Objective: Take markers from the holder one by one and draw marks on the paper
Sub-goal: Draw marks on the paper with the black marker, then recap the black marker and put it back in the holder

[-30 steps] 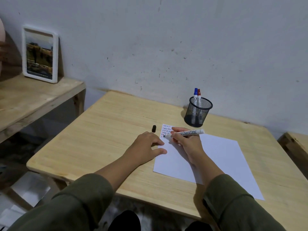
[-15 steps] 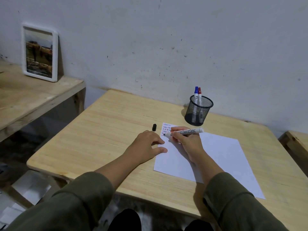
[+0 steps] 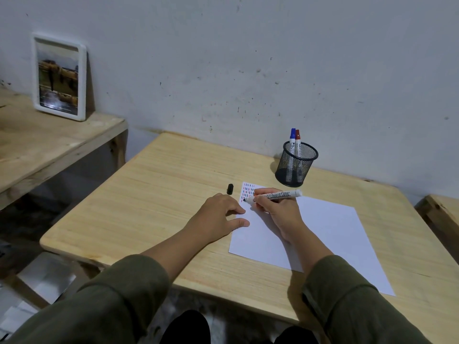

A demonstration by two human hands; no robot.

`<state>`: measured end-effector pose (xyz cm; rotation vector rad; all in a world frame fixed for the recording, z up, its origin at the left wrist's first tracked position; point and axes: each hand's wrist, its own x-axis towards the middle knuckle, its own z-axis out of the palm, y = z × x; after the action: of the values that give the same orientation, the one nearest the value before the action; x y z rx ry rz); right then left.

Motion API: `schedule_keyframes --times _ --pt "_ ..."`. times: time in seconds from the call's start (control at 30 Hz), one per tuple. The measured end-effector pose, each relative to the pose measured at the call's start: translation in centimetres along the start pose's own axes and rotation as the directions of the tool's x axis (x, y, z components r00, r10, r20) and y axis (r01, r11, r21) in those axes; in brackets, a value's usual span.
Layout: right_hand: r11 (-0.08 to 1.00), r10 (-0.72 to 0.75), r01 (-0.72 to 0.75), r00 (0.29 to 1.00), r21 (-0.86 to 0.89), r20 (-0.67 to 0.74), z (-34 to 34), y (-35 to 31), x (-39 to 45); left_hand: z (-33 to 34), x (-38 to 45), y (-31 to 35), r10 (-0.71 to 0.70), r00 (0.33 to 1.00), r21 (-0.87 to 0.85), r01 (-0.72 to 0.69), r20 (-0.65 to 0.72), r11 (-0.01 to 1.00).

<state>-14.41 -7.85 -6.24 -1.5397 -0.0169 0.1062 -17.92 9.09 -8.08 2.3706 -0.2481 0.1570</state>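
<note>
A white sheet of paper [image 3: 330,234] lies on the wooden table [image 3: 159,194], with rows of short coloured marks in its far left corner. My right hand [image 3: 280,214] grips an uncapped white board marker [image 3: 278,195], its black tip touching the paper at the marks. My left hand [image 3: 221,217] rests flat at the paper's left edge, fingers spread. The marker's black cap [image 3: 230,189] lies on the table just left of the paper. A black mesh holder [image 3: 296,165] behind the paper holds a blue-capped marker [image 3: 292,135] and a red-capped marker [image 3: 297,137].
A white-framed picture [image 3: 59,76] leans on the wall atop a lower wooden bench [image 3: 44,145] at the left. Another wooden surface [image 3: 442,212] shows at the right edge. The grey wall runs close behind the table.
The view has shifted slightly. My right hand has nudged the marker tip along the rows of marks; my left hand has stayed put.
</note>
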Motion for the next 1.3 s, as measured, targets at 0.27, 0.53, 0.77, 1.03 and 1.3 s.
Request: schedule_keyframes --times 0.27,0.53,0.77,1.03,1.3 --pt "1.0 -0.01 0.009 1.0 -0.023 -0.004 0.0 0.1 0.1 -0.1 -0.1 0.2 0.0 1.0 -0.006 0.0 -0.001 1.0" --pt "1.0 -0.011 0.012 1.0 0.017 -0.022 -0.1 -0.1 -0.1 0.0 0.0 0.0 0.022 1.0 0.016 -0.022 0.01 1.0" --pt "0.966 0.01 -0.009 1.0 0.258 -0.002 -0.5 -0.2 0.0 -0.9 1.0 -0.1 -0.017 0.936 -0.077 -0.01 -0.352 0.997" --pt "0.942 0.04 -0.041 0.999 0.333 0.009 -0.6 0.2 0.4 -0.2 4.2 -0.5 -0.124 0.984 0.025 0.128 -0.129 0.991" --pt "0.935 -0.015 0.029 0.999 0.353 -0.042 -1.4 -1.8 0.1 -0.7 4.8 1.6 -0.255 0.935 -0.352 0.158 -0.248 0.923"
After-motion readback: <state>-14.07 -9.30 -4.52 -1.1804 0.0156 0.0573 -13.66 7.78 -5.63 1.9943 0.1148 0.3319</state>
